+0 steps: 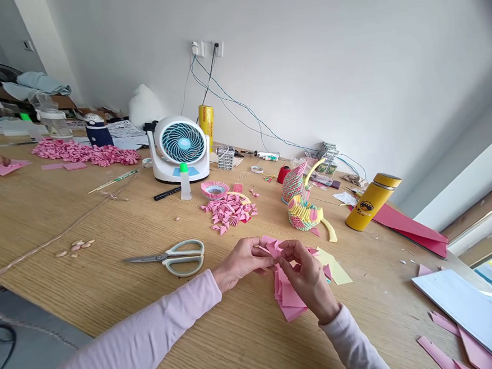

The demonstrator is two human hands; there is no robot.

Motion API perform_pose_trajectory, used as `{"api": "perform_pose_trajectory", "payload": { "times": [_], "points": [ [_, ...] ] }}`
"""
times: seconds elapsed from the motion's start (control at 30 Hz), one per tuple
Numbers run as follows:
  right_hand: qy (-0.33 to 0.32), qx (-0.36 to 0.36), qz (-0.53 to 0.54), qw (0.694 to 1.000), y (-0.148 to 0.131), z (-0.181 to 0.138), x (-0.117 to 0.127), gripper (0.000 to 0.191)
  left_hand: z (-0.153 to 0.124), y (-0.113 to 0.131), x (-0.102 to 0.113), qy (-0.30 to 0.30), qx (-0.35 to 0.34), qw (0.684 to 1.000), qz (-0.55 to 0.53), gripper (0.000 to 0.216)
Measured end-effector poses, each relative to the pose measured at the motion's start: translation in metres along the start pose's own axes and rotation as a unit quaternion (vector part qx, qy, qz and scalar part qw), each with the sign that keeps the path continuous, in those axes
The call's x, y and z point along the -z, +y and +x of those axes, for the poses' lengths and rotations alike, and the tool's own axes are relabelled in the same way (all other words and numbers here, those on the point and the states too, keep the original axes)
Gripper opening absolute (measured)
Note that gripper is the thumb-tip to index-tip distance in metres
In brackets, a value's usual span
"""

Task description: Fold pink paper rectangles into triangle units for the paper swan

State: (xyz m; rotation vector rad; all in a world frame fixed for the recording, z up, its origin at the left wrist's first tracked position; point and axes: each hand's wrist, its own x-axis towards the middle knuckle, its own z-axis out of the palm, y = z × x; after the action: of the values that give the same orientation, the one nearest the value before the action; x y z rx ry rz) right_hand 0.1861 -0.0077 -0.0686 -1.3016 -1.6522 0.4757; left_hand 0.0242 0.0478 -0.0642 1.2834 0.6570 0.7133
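both hands are in on the paper (271, 247): the left hand (243, 260) pinches it from the left between thumb and fingers, the right hand (306, 276) narrow too, fingertips gripping from the right. neither looks nearer; it's caught right between them, held up over the table (222, 332). its long axis? can't tell, the fingers cover too much, but creases and a pointed flap show. the sheets (291, 304), flat, matt and pink, lie loosely stacked on the near side of the paper, partly under the right hand, so the right is closer to those. smooth pale yellow slips (336, 268) lie just right of that hand. off to the left, scissors (182, 258), pale looped handles towards the hands, steel blades pointing away left. beyond, a heap (230, 212) of small, sharp-cornered pink folds, all on streaky wood grain!
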Motion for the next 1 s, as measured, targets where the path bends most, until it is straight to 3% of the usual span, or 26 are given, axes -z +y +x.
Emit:
{"api": "perform_pose_trajectory", "payload": {
  "times": [0.17, 0.27, 0.33, 0.43, 0.53, 0.63, 0.77, 1.0],
  "points": [
    [0.025, 0.032, -0.038, 0.998, 0.001, 0.001, -0.002, 0.015, 0.000, -0.005, -0.003, 0.016, -0.033, 0.999, -0.019, 0.042],
    [-0.004, 0.107, -0.133, 0.985, 0.000, 0.006, 0.005, 0.013, -0.001, 0.000, -0.002, 0.026, -0.111, 0.988, 0.106, 0.043],
    [-0.047, 0.150, -0.183, 0.971, -0.002, 0.011, 0.011, 0.017, -0.002, 0.005, 0.000, 0.061, -0.173, 0.958, 0.222, 0.046],
    [-0.088, 0.163, -0.176, 0.967, -0.006, 0.018, 0.017, 0.023, 0.000, 0.010, 0.001, 0.060, -0.188, 0.941, 0.275, 0.029],
    [-0.073, 0.112, -0.100, 0.986, -0.007, 0.021, 0.016, 0.021, 0.002, 0.009, 0.002, 0.038, -0.156, 0.959, 0.235, 0.027],
    [-0.042, 0.002, 0.026, 0.999, -0.004, 0.019, 0.010, 0.016, 0.002, 0.007, 0.002, 0.005, -0.128, 0.982, 0.141, 0.030],
    [0.003, -0.119, 0.176, 0.977, -0.003, 0.009, 0.004, 0.034, 0.001, 0.004, 0.001, 0.006, -0.123, 0.991, 0.051, 0.029],
    [0.046, -0.160, 0.217, 0.962, -0.010, 0.000, -0.005, 0.037, 0.006, -0.002, -0.002, 0.038, -0.122, 0.990, 0.062, 0.030]
  ]
}}
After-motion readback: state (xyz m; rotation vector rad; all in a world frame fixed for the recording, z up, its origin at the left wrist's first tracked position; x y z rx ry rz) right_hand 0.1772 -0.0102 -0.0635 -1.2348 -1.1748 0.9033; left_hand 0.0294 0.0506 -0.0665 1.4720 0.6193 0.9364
